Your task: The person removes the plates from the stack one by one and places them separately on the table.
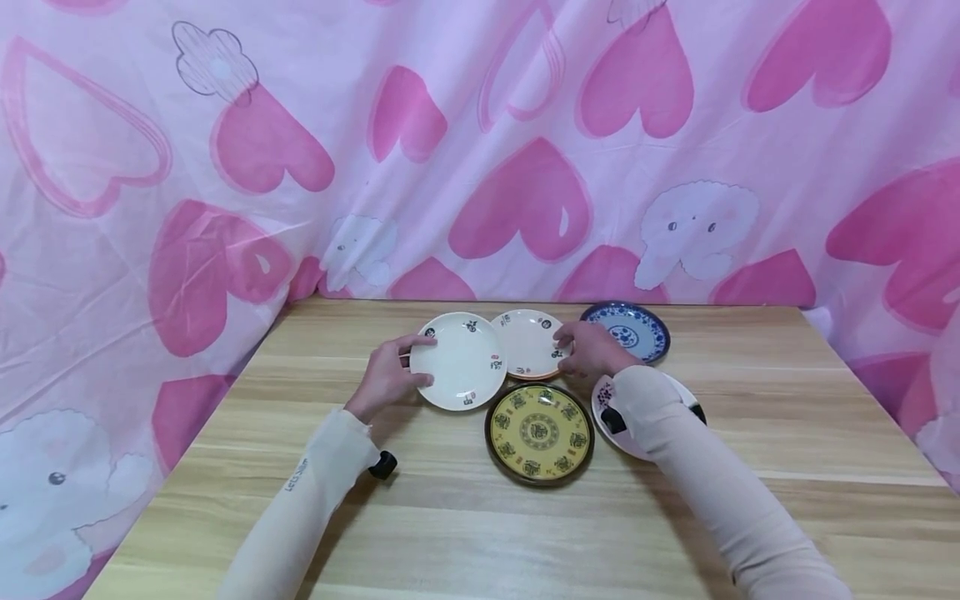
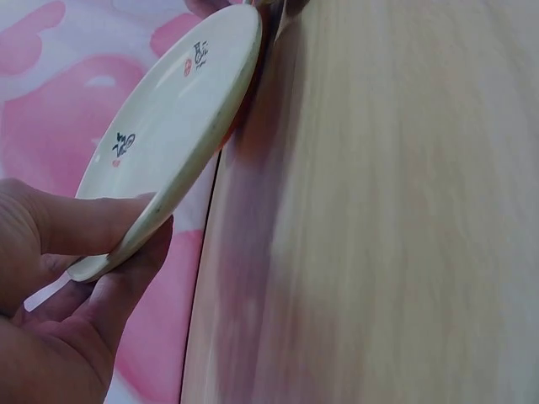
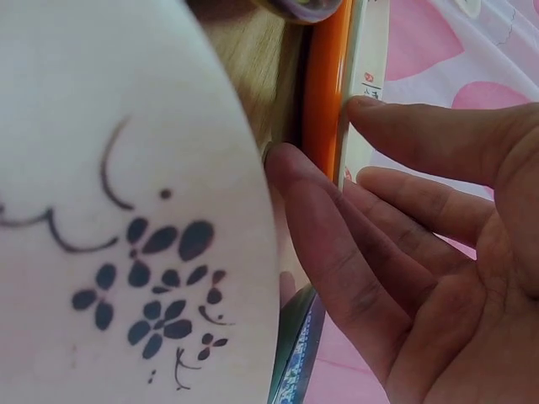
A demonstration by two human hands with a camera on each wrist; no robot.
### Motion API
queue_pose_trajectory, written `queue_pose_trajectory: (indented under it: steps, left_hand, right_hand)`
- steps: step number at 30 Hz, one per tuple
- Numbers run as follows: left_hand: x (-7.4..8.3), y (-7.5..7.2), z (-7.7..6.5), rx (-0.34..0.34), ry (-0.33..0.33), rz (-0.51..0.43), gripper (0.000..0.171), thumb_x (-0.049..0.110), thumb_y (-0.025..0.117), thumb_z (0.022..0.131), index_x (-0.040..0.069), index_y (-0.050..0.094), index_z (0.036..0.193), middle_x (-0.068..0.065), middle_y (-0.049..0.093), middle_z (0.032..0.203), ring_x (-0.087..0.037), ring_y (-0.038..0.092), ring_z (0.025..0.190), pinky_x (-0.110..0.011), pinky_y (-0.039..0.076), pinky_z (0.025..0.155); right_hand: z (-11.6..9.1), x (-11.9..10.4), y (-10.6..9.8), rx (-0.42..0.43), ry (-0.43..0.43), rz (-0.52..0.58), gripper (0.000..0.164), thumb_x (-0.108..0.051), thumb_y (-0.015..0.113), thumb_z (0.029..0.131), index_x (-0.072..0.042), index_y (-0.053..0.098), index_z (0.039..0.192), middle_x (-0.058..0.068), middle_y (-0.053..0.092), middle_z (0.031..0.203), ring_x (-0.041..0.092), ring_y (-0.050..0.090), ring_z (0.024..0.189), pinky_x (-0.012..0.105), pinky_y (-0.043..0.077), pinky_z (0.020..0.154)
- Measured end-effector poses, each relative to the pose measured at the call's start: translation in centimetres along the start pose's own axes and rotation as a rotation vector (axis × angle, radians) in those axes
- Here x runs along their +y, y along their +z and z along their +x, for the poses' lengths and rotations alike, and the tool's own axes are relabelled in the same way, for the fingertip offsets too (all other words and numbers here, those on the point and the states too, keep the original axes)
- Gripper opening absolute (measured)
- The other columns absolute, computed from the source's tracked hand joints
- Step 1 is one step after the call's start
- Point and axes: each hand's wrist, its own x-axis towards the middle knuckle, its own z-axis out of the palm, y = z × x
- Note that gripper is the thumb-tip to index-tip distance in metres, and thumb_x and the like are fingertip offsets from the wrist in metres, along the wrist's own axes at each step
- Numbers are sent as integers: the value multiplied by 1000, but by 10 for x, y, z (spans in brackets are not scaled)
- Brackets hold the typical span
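Observation:
My left hand pinches the left edge of a round white plate with small black and red characters. In the left wrist view this plate is tilted, the thumb on its face and fingers behind, its near edge raised off the table. My right hand grips the right edge of a second white plate with similar characters. The right wrist view shows the thumb on its rim and fingers by the orange edge under it. The first plate overlaps the second in the head view.
A yellow plate with a dark rim lies in front of the two white plates. A blue-and-white plate is at the back right. Under the right forearm lies a white plate with dark flowers. A pink heart-patterned curtain hangs behind the wooden table.

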Motion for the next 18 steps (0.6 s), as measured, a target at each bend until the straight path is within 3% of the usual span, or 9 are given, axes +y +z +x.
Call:
queue_pose_trajectory:
  steps: [12,18]
  left_hand:
    - [-18,-28,-14,-83,-3,36,61,-11,78,75,10,65,132,-20,56,144,-34,65,116,-30,62,81]
    - [-26,-37,-21,-151,50,63,59,-10,79,72,6,68,127,-23,57,142,-33,66,111,-31,62,83]
  right_hand:
    - [1,-1,0,-1,-3,-11,57,-8,75,83,-1,55,136,20,64,132,29,66,104,34,58,84]
    - [2,0,1,9,-4,-15,56,-8,75,84,0,56,136,21,64,131,26,68,99,34,59,85]
